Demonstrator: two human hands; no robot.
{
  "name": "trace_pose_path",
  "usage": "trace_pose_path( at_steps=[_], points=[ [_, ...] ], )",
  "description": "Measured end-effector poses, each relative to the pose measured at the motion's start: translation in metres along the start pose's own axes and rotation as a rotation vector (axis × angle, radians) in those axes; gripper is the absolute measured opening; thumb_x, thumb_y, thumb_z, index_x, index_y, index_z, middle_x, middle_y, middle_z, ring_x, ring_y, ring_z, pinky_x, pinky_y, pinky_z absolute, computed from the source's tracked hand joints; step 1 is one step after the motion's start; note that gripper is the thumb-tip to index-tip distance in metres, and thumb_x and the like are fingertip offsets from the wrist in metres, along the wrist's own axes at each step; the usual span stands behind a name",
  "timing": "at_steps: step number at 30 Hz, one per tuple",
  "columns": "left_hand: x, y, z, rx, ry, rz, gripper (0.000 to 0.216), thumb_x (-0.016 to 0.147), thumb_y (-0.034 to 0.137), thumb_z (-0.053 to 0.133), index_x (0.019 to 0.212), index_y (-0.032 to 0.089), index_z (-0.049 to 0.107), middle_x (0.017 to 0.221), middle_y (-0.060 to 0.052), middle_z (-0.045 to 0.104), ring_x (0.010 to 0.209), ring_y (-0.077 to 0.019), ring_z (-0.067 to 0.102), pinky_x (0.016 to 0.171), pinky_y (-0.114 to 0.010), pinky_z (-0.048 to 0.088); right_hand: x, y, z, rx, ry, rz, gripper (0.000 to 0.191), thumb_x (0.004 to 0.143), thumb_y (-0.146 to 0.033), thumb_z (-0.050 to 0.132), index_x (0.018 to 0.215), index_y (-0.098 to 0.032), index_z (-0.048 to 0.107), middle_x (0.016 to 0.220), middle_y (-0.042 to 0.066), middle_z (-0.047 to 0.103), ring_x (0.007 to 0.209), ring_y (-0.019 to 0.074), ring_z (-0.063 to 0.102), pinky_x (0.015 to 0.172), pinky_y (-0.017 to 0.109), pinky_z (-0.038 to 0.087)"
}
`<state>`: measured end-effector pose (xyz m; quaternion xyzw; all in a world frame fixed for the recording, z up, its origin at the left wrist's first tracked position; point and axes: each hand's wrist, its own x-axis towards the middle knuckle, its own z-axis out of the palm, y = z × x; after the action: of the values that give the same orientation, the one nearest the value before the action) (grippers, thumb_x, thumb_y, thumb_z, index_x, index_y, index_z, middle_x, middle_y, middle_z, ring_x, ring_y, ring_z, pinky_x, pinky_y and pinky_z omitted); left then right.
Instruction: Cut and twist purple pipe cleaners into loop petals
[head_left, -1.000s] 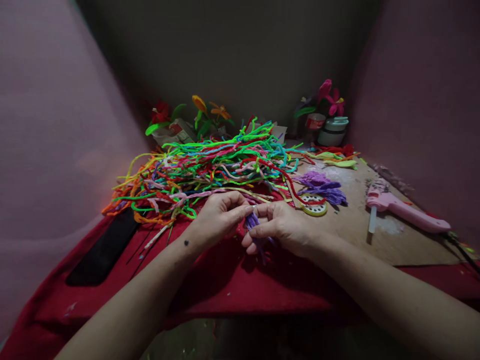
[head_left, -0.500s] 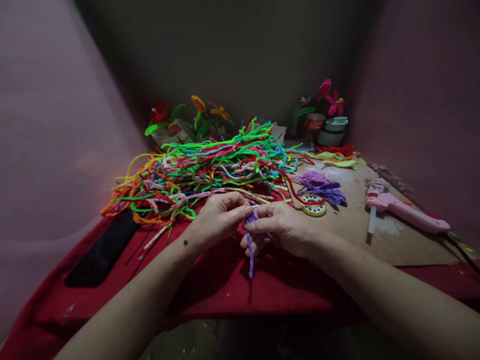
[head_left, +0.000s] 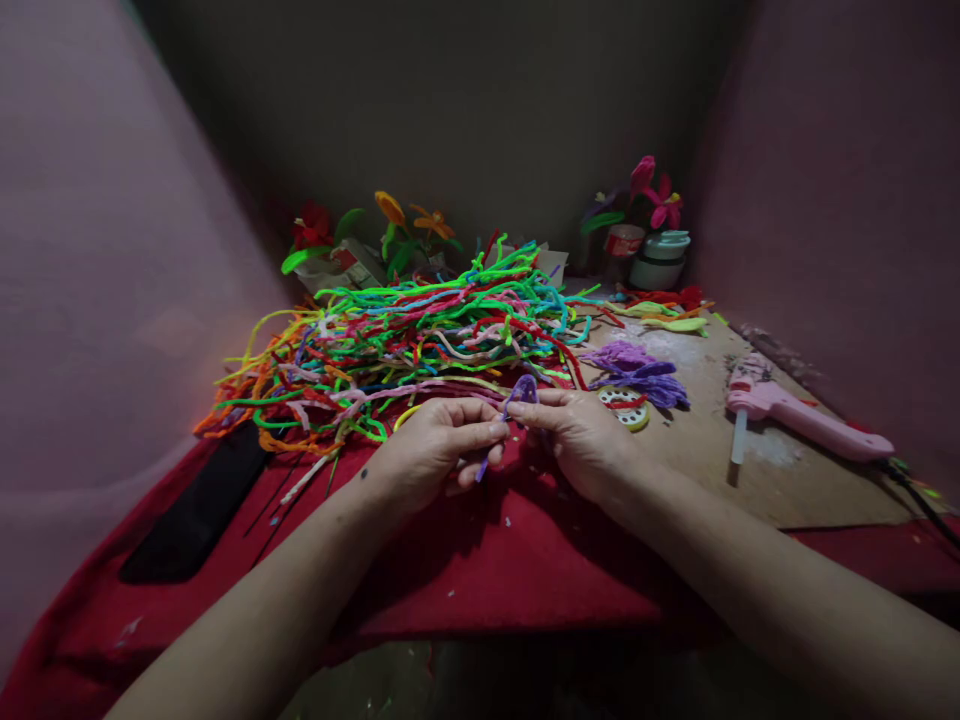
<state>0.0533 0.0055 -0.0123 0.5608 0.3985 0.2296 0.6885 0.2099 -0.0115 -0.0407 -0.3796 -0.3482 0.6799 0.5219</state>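
Note:
Between my hands a purple pipe cleaner (head_left: 524, 386) is bent into a small loop that stands up above my fingertips. My left hand (head_left: 459, 440) pinches it from the left, with one end poking out below the fingers. My right hand (head_left: 574, 428) grips the loop's right side between thumb and forefinger. Both hands are close together over the red cloth (head_left: 480, 585). Just beyond them lies a big tangled heap of colourful pipe cleaners (head_left: 420, 335). Right of my right hand is a bundle of purple pipe-cleaner pieces (head_left: 645, 382).
A pink hot glue gun (head_left: 806, 415) rests on the brown board (head_left: 697, 480) at right, its cord trailing off. A round yellow-rimmed disc with holes (head_left: 626, 412) sits by my right wrist. A black phone (head_left: 199, 510) lies left. Pipe-cleaner flowers (head_left: 431, 222) and a lidded jar (head_left: 660, 262) stand behind.
The purple pipe cleaner hung down from my fingers before; now it forms an upright loop between them. My hands have shifted their grip, and the view has moved slightly.

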Motion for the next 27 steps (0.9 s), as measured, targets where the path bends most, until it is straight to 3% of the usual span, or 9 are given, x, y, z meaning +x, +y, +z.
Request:
trace_pose_path(
  at_steps=[4, 8, 12, 17, 20, 23, 27],
  points=[
    [0.000, 0.001, 0.000, 0.001, 0.026, 0.005, 0.019, 0.072, 0.030, 0.060, 0.067, 0.013, 0.053, 0.055, 0.001, 0.055, 0.032, -0.0015, 0.037, 0.032, -0.014, 0.021, -0.002, -0.004, 0.003, 0.012, -0.027, -0.056, 0.018, 0.065, -0.028, 0.068, 0.059, -0.012, 0.061, 0.052, 0.000, 0.059, 0.045, 0.0078, 0.050, 0.049, 0.022, 0.039],
    [0.000, 0.002, 0.000, -0.022, 0.024, 0.003, 0.013, 0.072, 0.026, 0.058, 0.069, 0.015, 0.053, 0.050, 0.003, 0.053, 0.029, -0.0018, 0.035, 0.030, -0.014, 0.019, -0.004, -0.004, 0.006, 0.003, -0.051, -0.097, 0.016, 0.065, -0.027, 0.067, 0.064, -0.013, 0.059, 0.055, -0.002, 0.057, 0.046, 0.0069, 0.048, 0.047, 0.021, 0.035],
    [-0.001, 0.001, 0.004, 0.016, 0.026, 0.036, 0.011, 0.074, 0.025, 0.055, 0.069, 0.016, 0.053, 0.048, 0.004, 0.052, 0.027, -0.0020, 0.034, 0.029, -0.014, 0.019, -0.003, -0.001, 0.007, 0.027, -0.005, -0.123, 0.014, 0.065, -0.024, 0.066, 0.064, -0.013, 0.056, 0.054, -0.003, 0.053, 0.045, 0.0051, 0.043, 0.045, 0.020, 0.030],
    [-0.003, 0.000, 0.015, 0.218, 0.110, 0.169, 0.013, 0.077, 0.027, 0.051, 0.072, 0.016, 0.054, 0.047, 0.005, 0.049, 0.031, -0.0031, 0.036, 0.032, -0.015, 0.025, 0.001, -0.001, 0.007, 0.127, 0.084, -0.058, 0.014, 0.060, -0.017, 0.065, 0.056, -0.013, 0.052, 0.047, -0.004, 0.049, 0.041, 0.0047, 0.040, 0.041, 0.019, 0.027],
    [-0.005, 0.001, 0.017, 0.296, 0.106, 0.178, 0.016, 0.080, 0.029, 0.049, 0.071, 0.016, 0.052, 0.049, 0.005, 0.051, 0.032, -0.0045, 0.040, 0.033, -0.015, 0.029, 0.003, -0.005, 0.004, 0.145, 0.121, -0.025, 0.012, 0.059, -0.015, 0.065, 0.055, -0.013, 0.053, 0.044, -0.004, 0.048, 0.039, 0.0051, 0.040, 0.040, 0.020, 0.028],
    [-0.006, 0.005, 0.011, 0.273, 0.111, 0.211, 0.020, 0.083, 0.031, 0.045, 0.078, 0.015, 0.054, 0.060, 0.001, 0.058, 0.039, -0.0065, 0.049, 0.038, -0.017, 0.037, 0.004, -0.010, 0.002, 0.182, 0.169, 0.018, 0.009, 0.061, -0.012, 0.061, 0.055, -0.012, 0.054, 0.040, -0.004, 0.047, 0.036, 0.0053, 0.039, 0.039, 0.020, 0.029],
    [-0.004, 0.006, 0.002, 0.369, 0.194, 0.428, 0.020, 0.078, 0.024, 0.055, 0.096, 0.016, 0.060, 0.079, -0.003, 0.063, 0.066, -0.0119, 0.059, 0.060, -0.022, 0.047, 0.003, -0.014, 0.002, 0.281, 0.187, 0.117, 0.010, 0.064, -0.009, 0.056, 0.055, -0.012, 0.053, 0.039, -0.004, 0.046, 0.035, 0.0053, 0.037, 0.039, 0.020, 0.029]
  ],
)
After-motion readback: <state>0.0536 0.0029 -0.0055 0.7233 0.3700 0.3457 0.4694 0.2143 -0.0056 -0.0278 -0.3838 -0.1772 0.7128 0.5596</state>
